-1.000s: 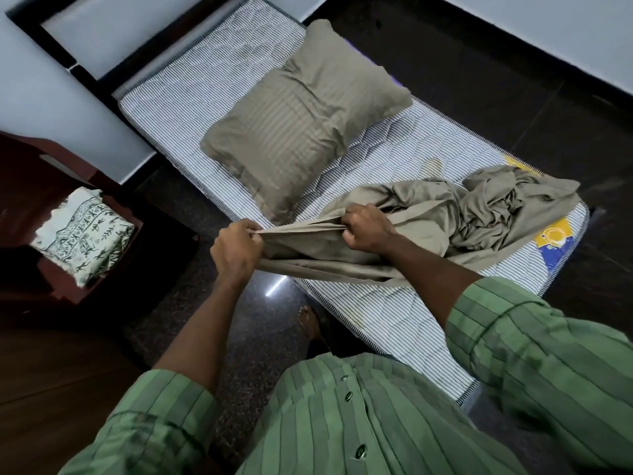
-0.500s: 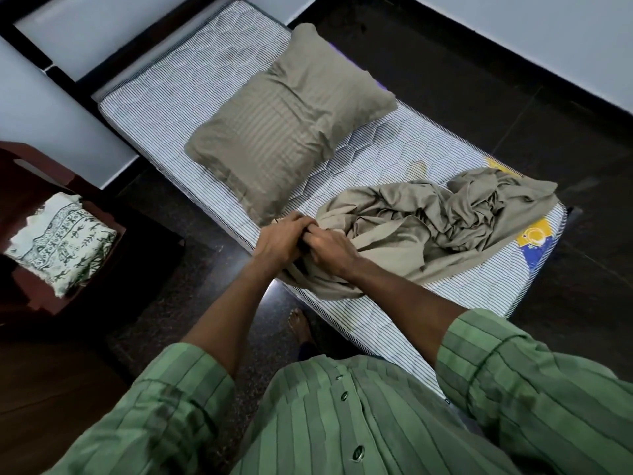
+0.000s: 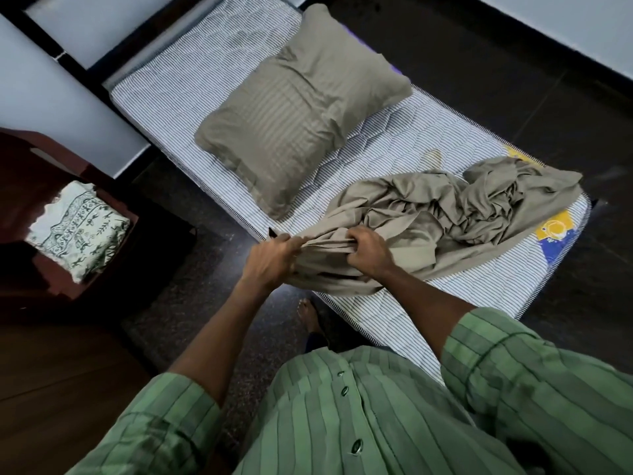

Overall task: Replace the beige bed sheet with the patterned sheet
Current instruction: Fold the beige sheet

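The beige bed sheet lies crumpled in a heap on the near right part of the bare striped mattress. Its near edge is bunched at the mattress side, where my left hand grips it. Just to the right, my right hand holds another gathered fold of the same edge. The patterned sheet, white with green figures, sits folded on a dark red chair at the left.
A beige pillow lies across the head half of the mattress. Dark floor surrounds the bed, with a pale wall at the top right. A bare foot stands beside the mattress edge. A wooden surface fills the lower left.
My hands came together over the sheet's edge, gathering it, and have now parted slightly with the cloth still bunched between them. The view has shifted a little.
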The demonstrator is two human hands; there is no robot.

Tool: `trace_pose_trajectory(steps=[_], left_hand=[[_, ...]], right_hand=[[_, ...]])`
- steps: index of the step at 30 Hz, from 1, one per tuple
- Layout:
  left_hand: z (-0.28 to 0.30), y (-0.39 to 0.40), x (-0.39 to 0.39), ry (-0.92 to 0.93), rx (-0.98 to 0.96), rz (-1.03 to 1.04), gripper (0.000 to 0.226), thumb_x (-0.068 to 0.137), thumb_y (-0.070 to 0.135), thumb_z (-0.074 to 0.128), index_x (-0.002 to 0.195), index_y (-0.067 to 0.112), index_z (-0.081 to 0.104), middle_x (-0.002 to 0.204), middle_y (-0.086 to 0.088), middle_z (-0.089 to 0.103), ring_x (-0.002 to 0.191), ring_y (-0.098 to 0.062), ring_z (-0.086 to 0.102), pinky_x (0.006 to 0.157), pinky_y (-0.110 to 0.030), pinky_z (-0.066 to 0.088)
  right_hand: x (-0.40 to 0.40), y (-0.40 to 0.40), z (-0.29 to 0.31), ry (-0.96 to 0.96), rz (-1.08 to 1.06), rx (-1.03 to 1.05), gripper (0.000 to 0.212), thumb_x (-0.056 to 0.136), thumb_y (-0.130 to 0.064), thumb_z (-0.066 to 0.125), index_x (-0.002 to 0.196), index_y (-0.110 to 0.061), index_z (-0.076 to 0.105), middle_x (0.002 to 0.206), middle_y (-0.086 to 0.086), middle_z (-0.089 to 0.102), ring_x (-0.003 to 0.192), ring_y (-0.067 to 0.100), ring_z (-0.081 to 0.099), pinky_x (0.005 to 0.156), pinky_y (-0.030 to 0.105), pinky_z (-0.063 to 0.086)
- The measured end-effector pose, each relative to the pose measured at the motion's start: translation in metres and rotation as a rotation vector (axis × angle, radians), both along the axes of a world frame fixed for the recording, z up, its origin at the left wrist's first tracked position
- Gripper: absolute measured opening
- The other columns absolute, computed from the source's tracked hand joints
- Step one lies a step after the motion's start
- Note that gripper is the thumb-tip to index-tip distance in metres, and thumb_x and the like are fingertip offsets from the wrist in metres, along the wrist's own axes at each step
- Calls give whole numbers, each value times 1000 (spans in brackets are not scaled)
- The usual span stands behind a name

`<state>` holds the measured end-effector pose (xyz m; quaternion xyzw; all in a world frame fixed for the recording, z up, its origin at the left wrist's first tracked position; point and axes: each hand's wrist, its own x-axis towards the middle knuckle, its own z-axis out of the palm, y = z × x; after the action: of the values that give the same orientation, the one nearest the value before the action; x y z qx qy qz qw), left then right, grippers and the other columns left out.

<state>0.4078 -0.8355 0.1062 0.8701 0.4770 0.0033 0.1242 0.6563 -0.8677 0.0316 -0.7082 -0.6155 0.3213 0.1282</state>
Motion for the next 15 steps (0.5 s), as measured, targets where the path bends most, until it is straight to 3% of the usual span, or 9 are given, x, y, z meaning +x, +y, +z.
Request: trace_pose_trajectory(steps=[3, 6, 12, 15], left_hand=[[0, 0, -8, 65, -19, -18, 40, 88, 25, 63, 127, 36, 62, 100, 1, 68, 80, -33, 68, 56, -38, 50], [1, 0, -15, 108, -30, -50, 32, 90, 29, 65, 121, 33, 69, 104, 1, 69, 86, -32, 69, 57, -35, 44], [-11, -9, -26, 97, -48, -107, 41, 86, 20, 68, 125, 34, 68, 108, -4, 66, 77, -38, 67, 55, -38, 45], [-14, -15, -30, 102, -50, -119, 43, 84, 21, 68, 125, 36, 66, 112, -1, 66, 74, -37, 67, 49, -36, 44]], right_hand=[[-1, 8, -2, 42, 70, 72, 42, 68, -38, 69, 102, -13, 67, 101, 5, 66, 97, 25, 61, 86, 33, 48], [3, 15, 0, 78, 168, 87, 42, 78, -49, 61, 99, -13, 67, 98, 3, 66, 93, 18, 58, 83, 31, 45], [-3, 22, -6, -145, 316, -122, 28, 81, -19, 57, 105, -19, 72, 108, 9, 71, 104, 36, 66, 82, 42, 54], [-27, 31, -5, -105, 301, -152, 32, 82, -22, 51, 107, -21, 72, 113, 9, 73, 107, 35, 66, 83, 42, 55]])
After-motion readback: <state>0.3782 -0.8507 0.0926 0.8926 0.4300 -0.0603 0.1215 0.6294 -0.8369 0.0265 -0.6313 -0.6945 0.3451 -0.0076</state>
